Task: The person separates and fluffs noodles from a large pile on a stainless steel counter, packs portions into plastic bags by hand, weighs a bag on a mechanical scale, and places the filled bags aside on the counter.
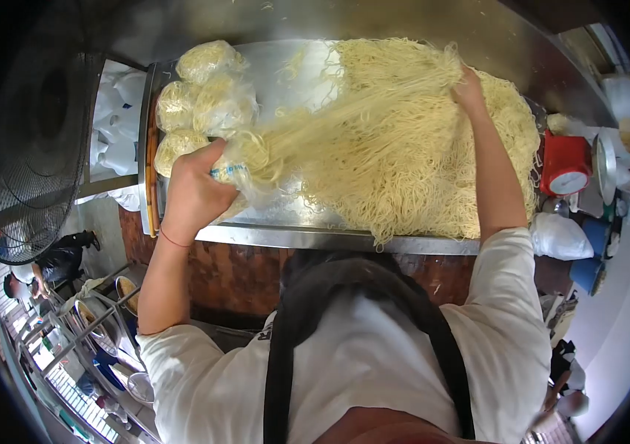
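My left hand is closed on a clear plastic bag with blue print, at the left of the metal tray. Yellow noodles show in the mouth of the bag. My right hand, up at the back right, is closed on a bunch of noodles. Long strands stretch from there across to the bag. Beneath them a large pile of loose noodles covers the right part of the tray. Several filled bags of noodles lie at the tray's left end.
Right of the tray stand a red scale and a white plastic bag. A fan and a metal rack are on the left. One person is at the far left, another at the lower right.
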`<state>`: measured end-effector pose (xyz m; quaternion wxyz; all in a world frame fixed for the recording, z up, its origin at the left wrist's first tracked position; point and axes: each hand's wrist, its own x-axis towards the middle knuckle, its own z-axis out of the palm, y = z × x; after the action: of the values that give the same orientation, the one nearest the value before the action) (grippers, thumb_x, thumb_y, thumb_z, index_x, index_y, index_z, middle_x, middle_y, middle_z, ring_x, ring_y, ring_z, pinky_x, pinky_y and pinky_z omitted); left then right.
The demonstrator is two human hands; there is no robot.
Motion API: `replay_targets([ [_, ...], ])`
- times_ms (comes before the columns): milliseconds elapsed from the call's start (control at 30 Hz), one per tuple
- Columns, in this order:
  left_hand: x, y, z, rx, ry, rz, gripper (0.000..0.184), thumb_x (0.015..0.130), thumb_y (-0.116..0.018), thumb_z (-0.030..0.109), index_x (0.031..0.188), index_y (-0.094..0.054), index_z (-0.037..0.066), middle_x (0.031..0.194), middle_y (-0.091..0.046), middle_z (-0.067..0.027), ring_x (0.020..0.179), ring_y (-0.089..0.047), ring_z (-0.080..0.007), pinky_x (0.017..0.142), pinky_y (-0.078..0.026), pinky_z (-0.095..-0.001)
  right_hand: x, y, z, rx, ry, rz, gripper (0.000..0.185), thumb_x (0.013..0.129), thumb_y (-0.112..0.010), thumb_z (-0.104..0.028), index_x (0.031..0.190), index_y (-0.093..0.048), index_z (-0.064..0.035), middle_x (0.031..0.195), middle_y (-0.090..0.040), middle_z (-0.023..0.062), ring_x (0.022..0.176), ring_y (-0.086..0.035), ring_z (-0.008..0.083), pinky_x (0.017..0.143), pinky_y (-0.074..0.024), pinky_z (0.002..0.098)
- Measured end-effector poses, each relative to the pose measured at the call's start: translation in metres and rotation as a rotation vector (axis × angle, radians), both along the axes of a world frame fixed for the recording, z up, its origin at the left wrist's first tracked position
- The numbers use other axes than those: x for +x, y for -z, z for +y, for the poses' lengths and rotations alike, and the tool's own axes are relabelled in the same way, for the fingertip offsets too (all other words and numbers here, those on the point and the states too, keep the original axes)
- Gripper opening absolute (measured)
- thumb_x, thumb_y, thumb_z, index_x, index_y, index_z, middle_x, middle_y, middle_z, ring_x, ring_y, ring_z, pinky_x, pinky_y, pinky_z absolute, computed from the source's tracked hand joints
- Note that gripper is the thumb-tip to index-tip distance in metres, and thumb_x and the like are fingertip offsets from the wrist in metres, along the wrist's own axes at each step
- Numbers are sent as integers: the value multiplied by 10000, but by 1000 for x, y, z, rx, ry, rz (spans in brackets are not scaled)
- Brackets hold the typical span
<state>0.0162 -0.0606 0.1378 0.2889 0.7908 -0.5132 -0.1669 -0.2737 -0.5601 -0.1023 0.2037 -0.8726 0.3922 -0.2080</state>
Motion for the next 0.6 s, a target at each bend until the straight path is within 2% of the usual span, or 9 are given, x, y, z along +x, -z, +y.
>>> replay_targets([
  [67, 6, 26, 12, -39, 33, -67, 454, 610, -685, -34, 1057, -675, 42, 949, -680, -174, 907, -640, -390, 806, -512, -415, -11, 4, -23, 66, 27, 142, 401, 780, -682, -146, 1158, -640, -18, 1023, -687, 240, 916, -672, 372, 779, -533, 408],
  [133, 14, 70, 24, -117, 91, -208, 508, 591, -685, -47, 1088, -666, 56, 1007, -670, -148, 1007, -617, -374, 902, -483, -423, 0, -63, -5, 356, 118, 342, 392, 813, -664, -192, 1155, -645, -1, 1062, -675, 262, 930, -665, 379, 791, -527, 413],
  [233, 1, 140, 22, 93, 106, -201, 500, 639, -641, -43, 1126, -644, 66, 1096, -629, -138, 1165, -537, -354, 1012, -398, -478, 15, -32, -37, -76, -293, 767, 303, 832, -622, -126, 1102, -655, 6, 1003, -679, 258, 897, -653, 412, 779, -532, 450],
  [300, -5, 209, 32, 177, 79, -263, 461, 683, -610, -41, 1132, -632, 58, 1148, -610, -151, 1191, -515, -354, 1009, -387, -505, 64, -86, 44, -90, -316, 853, 234, 848, -578, -86, 1029, -667, 33, 988, -697, 228, 894, -682, 365, 773, -543, 444],
  [400, -29, 242, 46, 186, -17, -376, 437, 730, -571, -31, 1154, -610, 70, 1194, -572, -157, 1181, -493, -379, 954, -395, -541, 133, -131, 182, 28, -372, 902, 191, 857, -536, -36, 935, -691, 42, 954, -713, 200, 901, -695, 347, 821, -554, 459],
  [433, -36, 234, 48, 84, -42, -396, 403, 746, -616, 5, 1145, -592, 55, 1167, -545, -184, 1153, -482, -392, 920, -397, -544, 147, -136, 221, 21, -602, 954, 224, 870, -519, -22, 992, -698, 35, 1086, -683, 235, 992, -675, 356, 906, -538, 445],
  [467, -48, 217, 48, 65, -125, -318, 398, 752, -632, 26, 1147, -586, 44, 1141, -544, -188, 1131, -493, -395, 912, -404, -539, 149, -96, 250, -12, -717, 702, 184, 800, -554, 45, 924, -690, 51, 1121, -643, 239, 1078, -614, 360, 940, -504, 433],
  [500, -62, 194, 45, 42, -210, -243, 396, 759, -649, 46, 1148, -580, 34, 1114, -543, -191, 1108, -503, -397, 905, -410, -534, 152, -51, 274, -144, -882, 500, 202, 787, -589, 27, 964, -686, 35, 1243, -586, 250, 1211, -536, 369, 1021, -443, 433],
  [600, -95, 193, 46, 62, -317, -74, 396, 781, -711, 137, 1116, -553, -1, 1040, -540, -208, 983, -536, -406, 853, -448, -490, 160, 5, 324, -149, -951, 411, 305, 797, -623, -43, 1095, -659, 5, 1324, -546, 249, 1294, -479, 370, 1086, -384, 435],
])
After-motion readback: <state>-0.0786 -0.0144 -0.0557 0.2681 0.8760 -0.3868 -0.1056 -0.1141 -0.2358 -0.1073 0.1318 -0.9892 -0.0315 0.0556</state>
